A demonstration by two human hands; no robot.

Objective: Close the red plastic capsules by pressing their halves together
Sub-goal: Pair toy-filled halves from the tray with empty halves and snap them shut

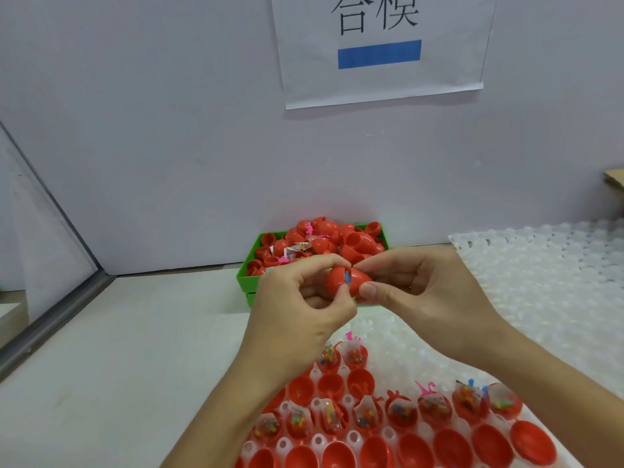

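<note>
a red egg-shaped capsule [349, 282] is held up between both hands, above the table [135, 349] and just in front of a green bin [246, 280]. the left hand [297, 309] has its fingers curled round the capsule's left half, w/ thumb and forefinger pinching at the seam. the right hand [425, 288] grips the right half, thumb tip pressed on the lower side and forefinger along the top. the capsule's long axis lies roughly horizontal, left to right across the view, rounded ends pointing into each palm. it is probably held this way so the halves can be pushed straight toward each other. a small blue piece [346, 275] shows at the seam, so the halves appear not fully closed; whether it is caught in the join cannot be told.

the green bin sits against the wall [169, 130] and is heaped w/ loose red capsule halves [324, 239] and a few small packets. nearer the viewer, a white moulded tray [540, 282] w/ round pockets covers the table's right side. red halves are seated in its pockets, open side up; one row [371, 417] is filled w/ clear packets of coloured bits, likely kept upright so contents stay in until capped. the nearest row [415, 450] looks domed, possibly caps or closed ones. a paper sign [378, 52] w/ a blue bar is fixed to the wall.
</note>
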